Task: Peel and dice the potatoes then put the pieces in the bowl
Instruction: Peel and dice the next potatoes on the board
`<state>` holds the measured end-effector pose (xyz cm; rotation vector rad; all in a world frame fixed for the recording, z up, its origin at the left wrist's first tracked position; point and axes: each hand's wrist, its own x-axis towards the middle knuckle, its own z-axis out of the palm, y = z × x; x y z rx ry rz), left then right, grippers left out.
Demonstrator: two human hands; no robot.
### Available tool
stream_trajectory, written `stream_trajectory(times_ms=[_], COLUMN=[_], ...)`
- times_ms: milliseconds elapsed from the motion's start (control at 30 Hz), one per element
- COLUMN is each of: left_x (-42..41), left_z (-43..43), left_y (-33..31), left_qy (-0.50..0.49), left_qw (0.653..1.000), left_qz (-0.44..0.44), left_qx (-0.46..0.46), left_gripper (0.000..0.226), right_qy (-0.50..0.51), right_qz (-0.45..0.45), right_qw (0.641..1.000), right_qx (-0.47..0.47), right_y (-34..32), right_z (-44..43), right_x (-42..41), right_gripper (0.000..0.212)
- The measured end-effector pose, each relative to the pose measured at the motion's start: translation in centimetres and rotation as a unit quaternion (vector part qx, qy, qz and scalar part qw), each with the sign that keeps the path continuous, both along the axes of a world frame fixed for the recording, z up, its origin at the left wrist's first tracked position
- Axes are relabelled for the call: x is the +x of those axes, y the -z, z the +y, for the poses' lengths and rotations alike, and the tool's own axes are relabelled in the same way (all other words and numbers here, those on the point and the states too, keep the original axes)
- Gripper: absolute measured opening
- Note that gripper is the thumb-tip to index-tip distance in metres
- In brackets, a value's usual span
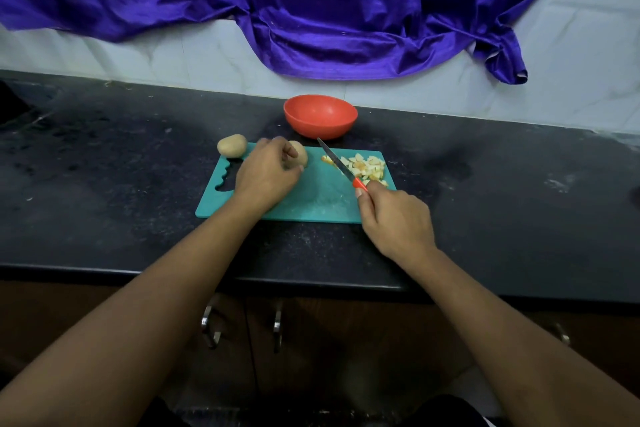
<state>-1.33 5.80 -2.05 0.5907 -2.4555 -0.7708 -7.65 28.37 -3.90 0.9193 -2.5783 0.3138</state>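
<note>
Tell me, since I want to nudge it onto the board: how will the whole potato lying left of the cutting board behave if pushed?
The potato looks rounded and egg-shaped, so it would probably roll or wobble rather than slide. It lies on the flat dark counter with nothing bracing it. Its skin looks unpeeled and matte, so it is likely not slippery, and firm enough to push.

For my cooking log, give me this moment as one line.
left hand: on potato | right hand: holds knife | diced pieces: on cutting board | bowl: empty | second potato: off board
</note>
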Motion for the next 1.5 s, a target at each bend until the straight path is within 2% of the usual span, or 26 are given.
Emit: stream_trajectory(times_ms=[100,200,267,367,500,600,667,767,833,1000,1067,1167,1367,1500], left_x=[-2.1,-3.6,-3.8,-2.5,1.2,2.8,3.2,3.2,3.0,3.6,3.6,3.3,3.3,3.0], left_z=[0.0,-0.2,-0.5,-1.1,-1.0,-1.2,-1.3,-0.8,-0.6,-1.6,-1.6,-1.4,-0.9,-0.7], left_y=[-0.1,0.0,-0.1,0.2,0.8,1.2,1.5,1.9,1.9,1.9,2.1,2.3,1.7,1.7], left_qy=[-0.018,-0.022,-0.010,0.052,0.156,0.208,0.210,0.140,0.126,0.197,0.216,0.196,0.155,0.129], left_qw=[0.996,0.986,0.988,0.996,0.979,0.964,0.966,0.989,0.992,0.978,0.974,0.980,0.986,0.990], left_qz=[-0.074,-0.127,-0.119,-0.069,-0.027,-0.019,-0.013,0.005,0.004,-0.004,-0.021,-0.027,0.003,0.002], left_qx=[-0.052,-0.106,-0.097,-0.032,0.129,0.164,0.153,0.044,0.015,0.076,0.067,0.034,0.065,0.052], left_gripper=[0.060,0.073,0.065,0.051,0.065,0.071,0.066,0.053,0.051,0.058,0.063,0.067,0.042,0.041], right_qy=[0.006,0.007,0.004,0.001,0.002,-0.001,-0.003,-0.003,-0.001,0.004,0.004,0.006,0.007,0.003], right_qz=[-0.003,-0.005,-0.006,-0.006,-0.008,-0.009,-0.007,-0.010,-0.010,-0.010,-0.010,-0.005,-0.004,-0.006], right_qw=[1.000,1.000,1.000,1.000,1.000,1.000,1.000,1.000,1.000,1.000,1.000,1.000,1.000,1.000], right_qx=[-0.006,-0.013,-0.016,-0.024,-0.029,-0.025,-0.028,-0.028,-0.026,-0.022,-0.020,-0.018,-0.016,-0.018], right_y=[-0.1,-0.1,-0.1,0.0,0.1,0.0,0.0,0.0,0.0,0.1,0.1,0.2,0.3,0.2], right_z=[0.0,0.1,0.1,0.1,0.1,0.0,0.1,0.1,0.0,0.0,0.0,-0.1,-0.1,-0.1], right_x=[0.0,0.0,0.0,-0.1,-0.3,-0.1,0.0,0.1,0.1,-0.1,-0.1,-0.2,-0.3,-0.2], right_gripper=[0.033,0.034,0.032,0.033,0.035,0.034,0.035,0.035,0.034,0.035,0.035,0.035,0.035,0.035])
